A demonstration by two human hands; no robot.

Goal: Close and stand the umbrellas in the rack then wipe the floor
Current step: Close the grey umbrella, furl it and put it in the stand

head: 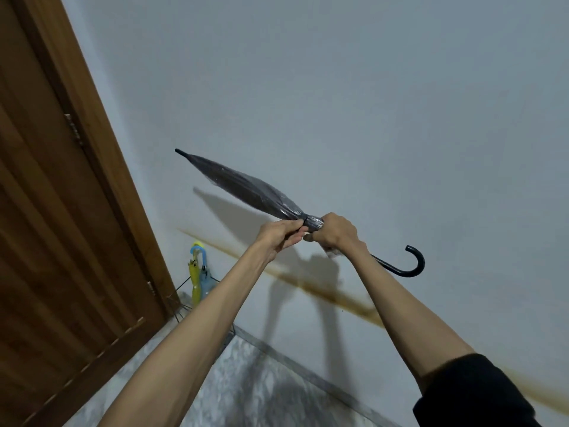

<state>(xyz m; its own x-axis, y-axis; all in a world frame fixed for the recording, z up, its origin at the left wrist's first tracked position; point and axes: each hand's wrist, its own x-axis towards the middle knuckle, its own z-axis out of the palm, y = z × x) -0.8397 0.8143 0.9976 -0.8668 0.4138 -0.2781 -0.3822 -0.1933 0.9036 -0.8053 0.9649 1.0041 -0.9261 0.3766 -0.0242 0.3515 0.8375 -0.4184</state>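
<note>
A closed umbrella (246,188) with a clear, dark-ribbed canopy and a black hooked handle (409,265) is held up in the air before the wall, tip pointing up-left. My right hand (334,231) grips the gathered lower end of the canopy. My left hand (281,234) pinches the black tie strap wrapped around the canopy there. Down by the door stands a thin wire rack (181,291) holding a yellow umbrella (195,282) and a blue umbrella (204,274), both closed and upright.
A brown wooden door (52,241) fills the left side. The pale wall (338,87) carries a brownish stripe running diagonally. Grey marbled floor (246,389) lies below, between door and wall.
</note>
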